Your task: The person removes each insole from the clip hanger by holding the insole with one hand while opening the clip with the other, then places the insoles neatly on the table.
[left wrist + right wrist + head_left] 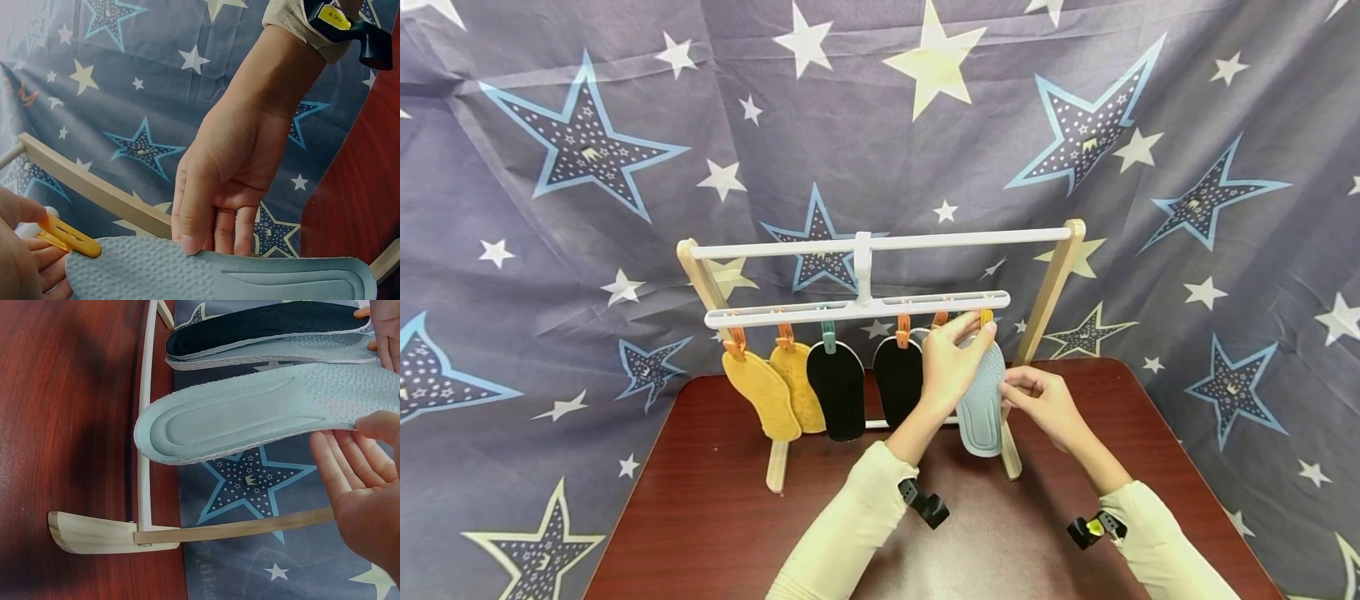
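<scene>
While both hands work at the right end of a white hanger (pixel 790 315), the contents stand as follows. One light blue insole (pixel 983 408): hanging toe end up below the hanger's right end, textured across the upper part, with a grooved outline towards the heel. One yellow clip (pixel 987 317): at the top of that insole, its lower end over the toe edge. Left hand (pixel 953 364): pinching the yellow clip, the forearm crossing in front of the rack's lower rail. Right hand (pixel 1043 406): holding the light blue insole by its right edge between thumb and fingers.

Also on the hanger, from the left: two yellow insoles (pixel 760 396) under orange clips (pixel 785 336), slightly overlapping; one black insole (pixel 837 393) under a teal clip (pixel 828 336); a second black insole (pixel 895 379) under an orange clip; one pale insole (pixel 275 351), mostly hidden behind the left hand in the head view. Support: a rack (pixel 1051 292) with wooden posts and white rails, standing on a reddish-brown bench (pixel 992 542). Behind: a grey star-printed cloth (pixel 497 175).
</scene>
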`<state>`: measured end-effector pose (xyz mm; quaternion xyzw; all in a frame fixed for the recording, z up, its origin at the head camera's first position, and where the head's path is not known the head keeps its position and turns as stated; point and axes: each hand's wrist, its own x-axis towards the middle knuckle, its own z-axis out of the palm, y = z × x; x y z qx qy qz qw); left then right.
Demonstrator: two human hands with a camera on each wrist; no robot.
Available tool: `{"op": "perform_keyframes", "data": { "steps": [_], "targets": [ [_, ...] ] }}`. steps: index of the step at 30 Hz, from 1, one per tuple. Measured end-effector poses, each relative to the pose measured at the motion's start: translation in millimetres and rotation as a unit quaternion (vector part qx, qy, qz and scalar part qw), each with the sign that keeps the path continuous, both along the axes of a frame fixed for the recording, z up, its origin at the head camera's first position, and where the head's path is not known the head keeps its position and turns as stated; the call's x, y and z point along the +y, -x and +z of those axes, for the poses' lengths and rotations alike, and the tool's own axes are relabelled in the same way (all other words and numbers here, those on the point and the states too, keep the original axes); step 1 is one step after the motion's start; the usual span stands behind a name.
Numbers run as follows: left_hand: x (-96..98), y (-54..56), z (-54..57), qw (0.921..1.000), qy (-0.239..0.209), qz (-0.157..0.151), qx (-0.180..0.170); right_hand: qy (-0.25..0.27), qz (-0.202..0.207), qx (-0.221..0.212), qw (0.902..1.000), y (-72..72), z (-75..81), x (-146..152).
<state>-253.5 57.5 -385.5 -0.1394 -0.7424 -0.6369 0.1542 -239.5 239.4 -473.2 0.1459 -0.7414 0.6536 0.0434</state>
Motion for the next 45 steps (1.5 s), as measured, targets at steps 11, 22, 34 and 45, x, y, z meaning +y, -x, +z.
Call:
{"op": "perform_keyframes", "data": {
  "steps": [11, 22, 34, 45],
  "targets": [
    [0.2, -0.8, 0.0, 0.9999, 0.010, 0.008, 0.009, -0.004, -0.016, -0.003, 0.9999, -0.8, 3.3, -1],
    [0.9, -1.1, 0.0, 0.9996, 0.014, 0.015, 0.018, -0.023, -0.019, 0.002, 0.9995, 1.6, 4.4, 1],
    [3.4, -4.3, -1.3, 0.9987, 0.014, 0.040, 0.028, -0.030, -0.001, -0.002, 0.9995, 3.8, 6.6, 3],
    [4.9, -3.2, -2.4, 0.9982, 0.009, 0.050, 0.033, -0.040, -0.003, -0.005, 0.9992, 3.8, 11.1, 2]
  ]
}}
